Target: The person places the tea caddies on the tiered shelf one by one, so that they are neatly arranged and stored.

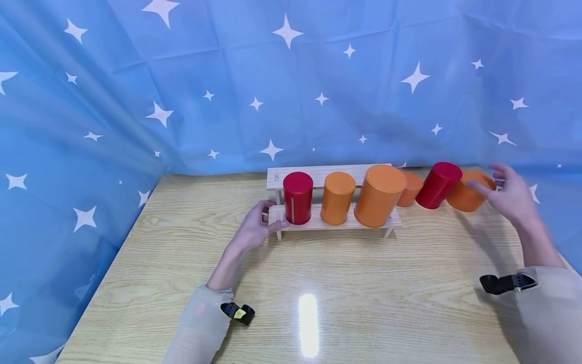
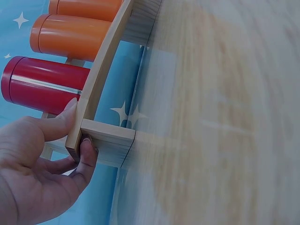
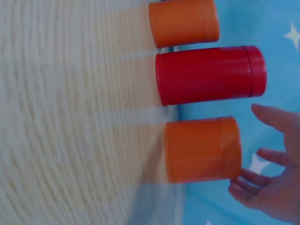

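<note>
My left hand grips the left end of the lower board of a two-step wooden rack, thumb above and fingers beneath in the left wrist view. On that board stand a red canister, an orange canister and a larger orange canister. At the far right, my right hand is beside the top of a squat orange canister, its fingers loosely spread. In the right wrist view its lower fingertips lie right at that canister's lid edge.
Between the rack and the squat canister, a small orange canister and a tall red canister stand on the wooden table. A blue star-patterned curtain hangs behind and along the left side.
</note>
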Tool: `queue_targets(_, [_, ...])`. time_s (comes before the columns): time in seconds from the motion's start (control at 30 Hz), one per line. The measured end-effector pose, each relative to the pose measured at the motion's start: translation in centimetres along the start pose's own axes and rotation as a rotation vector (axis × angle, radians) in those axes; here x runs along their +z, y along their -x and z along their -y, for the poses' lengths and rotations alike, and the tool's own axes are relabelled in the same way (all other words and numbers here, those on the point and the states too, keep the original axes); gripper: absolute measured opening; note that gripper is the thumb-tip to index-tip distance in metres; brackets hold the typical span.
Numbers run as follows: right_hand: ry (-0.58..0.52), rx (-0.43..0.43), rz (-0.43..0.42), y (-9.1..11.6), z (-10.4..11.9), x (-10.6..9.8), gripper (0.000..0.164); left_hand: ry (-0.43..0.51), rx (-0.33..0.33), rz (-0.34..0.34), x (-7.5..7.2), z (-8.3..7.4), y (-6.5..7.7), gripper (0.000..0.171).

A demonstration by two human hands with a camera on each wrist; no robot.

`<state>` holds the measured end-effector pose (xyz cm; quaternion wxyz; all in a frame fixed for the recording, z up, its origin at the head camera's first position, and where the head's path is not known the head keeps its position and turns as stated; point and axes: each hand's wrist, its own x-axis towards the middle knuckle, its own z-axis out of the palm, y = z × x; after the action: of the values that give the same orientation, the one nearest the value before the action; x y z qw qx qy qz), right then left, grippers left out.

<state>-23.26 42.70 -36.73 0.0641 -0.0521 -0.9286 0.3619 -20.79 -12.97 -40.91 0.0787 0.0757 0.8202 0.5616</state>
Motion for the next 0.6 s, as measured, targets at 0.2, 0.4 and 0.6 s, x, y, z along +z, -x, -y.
queue_targets(0.2, [0.022,0.005,0.050,-0.7,-1.3,0.4,0.094,-0.023,-0.009,-0.005,0.0,0.1,0.0,0.060])
queue_targets(0.4, [0.051,0.010,0.060,-0.8,-2.0,0.7,0.095,-0.012,-0.004,-0.004,0.0,0.0,0.0,0.059])
queue_targets(0.6, [0.066,0.033,0.041,-0.8,-2.2,0.8,0.094,-0.002,-0.002,-0.003,0.0,0.1,-0.1,0.060])
